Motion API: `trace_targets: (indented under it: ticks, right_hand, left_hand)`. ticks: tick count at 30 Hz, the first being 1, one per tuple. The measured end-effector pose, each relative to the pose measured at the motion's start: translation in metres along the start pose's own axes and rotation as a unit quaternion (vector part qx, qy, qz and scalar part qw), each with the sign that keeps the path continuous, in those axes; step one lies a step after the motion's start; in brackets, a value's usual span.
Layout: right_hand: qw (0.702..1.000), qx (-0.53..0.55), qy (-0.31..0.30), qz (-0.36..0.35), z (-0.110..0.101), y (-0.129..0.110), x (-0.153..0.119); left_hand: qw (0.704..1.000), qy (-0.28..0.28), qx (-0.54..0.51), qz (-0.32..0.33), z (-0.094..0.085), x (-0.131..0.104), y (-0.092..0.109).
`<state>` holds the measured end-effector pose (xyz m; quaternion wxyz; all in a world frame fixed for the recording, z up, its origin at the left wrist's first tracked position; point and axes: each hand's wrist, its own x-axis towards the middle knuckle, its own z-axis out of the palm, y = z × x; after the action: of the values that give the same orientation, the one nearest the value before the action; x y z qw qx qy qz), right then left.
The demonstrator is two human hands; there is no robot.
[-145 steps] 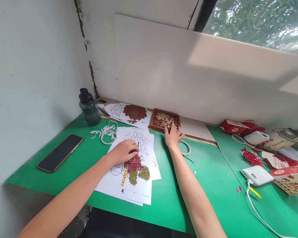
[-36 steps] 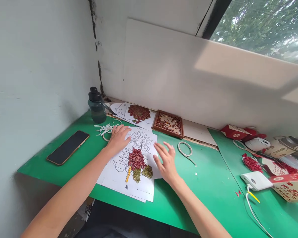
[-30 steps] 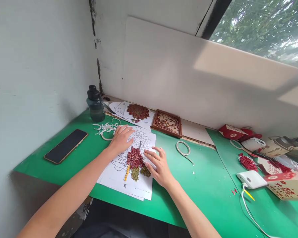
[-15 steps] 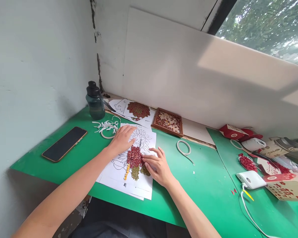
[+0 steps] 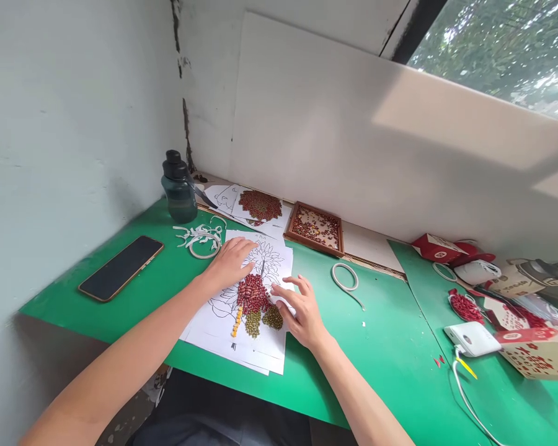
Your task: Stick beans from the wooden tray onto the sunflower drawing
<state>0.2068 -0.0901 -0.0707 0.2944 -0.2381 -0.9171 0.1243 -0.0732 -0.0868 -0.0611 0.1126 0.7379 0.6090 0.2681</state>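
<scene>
A white sheet (image 5: 270, 356) printed with a line-drawn flower lies in front of me. Red beans (image 5: 252, 293) cover the middle of the drawing. Below them are green beans (image 5: 253, 323) in leaf-shaped patches and a short row of yellow kernels (image 5: 237, 322). My left hand (image 5: 232, 260) rests flat on the sheet's upper left part, fingers stretched out, holding nothing I can see. My right hand (image 5: 300, 306) hovers at the sheet's right edge beside the red and green beans. Its fingers are spread and slightly bent, with nothing visible between them.
A wooden tray (image 5: 314, 248) of loose beans stands behind, near another bean-covered picture (image 5: 260, 205). To the left are a phone (image 5: 121, 267), a dark bottle (image 5: 179, 192) and paper scraps (image 5: 199, 234). A coiled cable (image 5: 345, 277) and a white device (image 5: 472, 338) lie on the right.
My right hand has drawn slightly back to the right from the beans, its fingers opening wider and showing more of the right green patch. My left hand has stayed in place.
</scene>
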Motion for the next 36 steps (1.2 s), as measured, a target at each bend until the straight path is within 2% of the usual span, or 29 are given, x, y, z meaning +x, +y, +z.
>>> trace_targets:
  ticks: [3,6,10,14,18,23,28,32,36]
  right_hand:
    - [1.0,-0.005,-0.016,-0.015,-0.001,-0.003,0.0]
    - [1.0,-0.013,0.002,-0.01,-0.001,-0.004,0.0]
    - [1.0,-0.014,-0.026,-0.005,-0.001,-0.004,0.0]
    - [0.999,-0.033,0.007,0.002,-0.002,-0.004,0.0]
    - [0.999,-0.015,-0.028,-0.006,-0.001,-0.005,0.0]
    - [0.998,-0.028,0.049,0.026,-0.002,0.002,0.0]
    - [0.998,-0.009,0.029,0.048,-0.003,0.008,-0.001]
    - [0.992,-0.025,0.099,0.074,-0.002,0.011,-0.002]
    - [0.991,-0.037,0.09,0.096,0.001,0.017,-0.004]
  left_hand:
    - [1.0,-0.012,0.001,0.005,0.0,0.0,0.0]
    - [1.0,-0.027,0.002,0.002,0.001,-0.002,0.001]
    - [0.999,-0.04,-0.001,0.006,0.001,-0.003,0.002]
    - [0.999,-0.05,-0.005,0.007,0.0,-0.003,0.002]
    - [0.998,-0.064,-0.001,0.011,0.0,-0.002,0.003]
    - [0.996,-0.081,0.002,0.02,0.0,-0.003,0.002]
    - [0.995,-0.1,0.0,0.028,0.002,-0.005,0.002]
    - [0.995,-0.097,0.001,0.034,0.006,-0.005,-0.001]
    - [0.995,-0.089,-0.001,0.038,0.007,-0.005,-0.003]
